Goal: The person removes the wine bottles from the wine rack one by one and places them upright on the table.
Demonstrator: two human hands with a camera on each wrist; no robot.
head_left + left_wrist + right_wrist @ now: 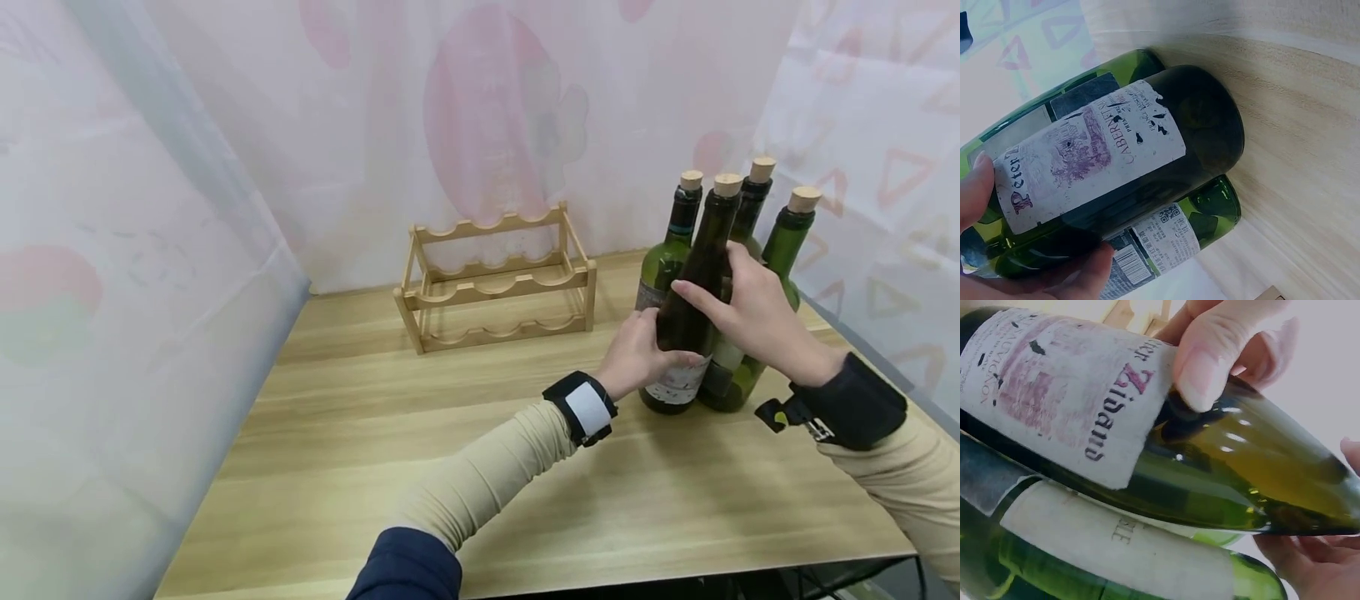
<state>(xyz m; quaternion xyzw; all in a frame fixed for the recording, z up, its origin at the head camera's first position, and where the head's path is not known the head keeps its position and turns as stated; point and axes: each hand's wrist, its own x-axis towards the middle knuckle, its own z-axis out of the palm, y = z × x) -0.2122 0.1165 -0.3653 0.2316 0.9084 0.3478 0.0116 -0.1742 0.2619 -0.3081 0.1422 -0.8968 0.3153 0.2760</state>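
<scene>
Both hands are on a dark wine bottle (681, 327) with a cork and a worn white label, at the table's right side. My left hand (637, 358) grips its body, with the thumb near the label's upper edge. Higher up, my right hand (761, 308) holds the bottle between thumb and fingers at the shoulder and neck. Close around it stand three more corked bottles: a green bottle (660, 262) to the left, a dark-necked bottle (752, 204) behind and a green bottle (782, 246) to the right. The held bottle partly hides them.
A wooden wine rack (498, 292) with scalloped rails stands at the back of the wooden table (360, 433), left of the bottles. Patterned curtains (360, 133) hang behind and on both sides. The table's front edge runs below the arms.
</scene>
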